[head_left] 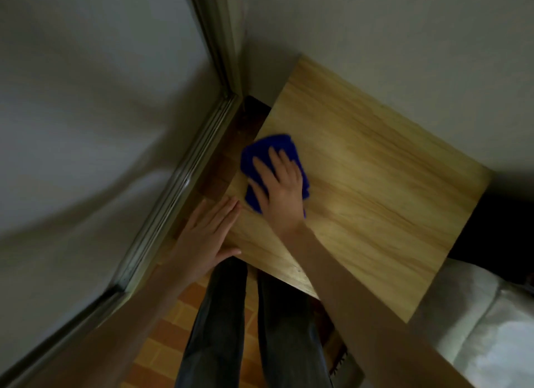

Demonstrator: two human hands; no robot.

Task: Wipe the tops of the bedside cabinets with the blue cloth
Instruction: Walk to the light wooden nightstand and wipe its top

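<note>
On one bedside cabinet (375,185), one blue cloth (277,145) lay beneath our spread right hand (281,185); our left hand (208,234) rested flat nearby.

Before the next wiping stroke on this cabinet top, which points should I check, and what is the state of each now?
1. Blue cloth lies on the cabinet top: ok.
2. Right hand presses flat on the cloth: ok.
3. Left hand rests flat on the cabinet's near left corner, away from the cloth: ok.
4. Wood to the right of the cloth shows bare for a stroke: ok.
5. Cloth damp or dry: cannot tell.
6. Dust left on the wood: cannot tell, the picture is dim and blurred.
</note>
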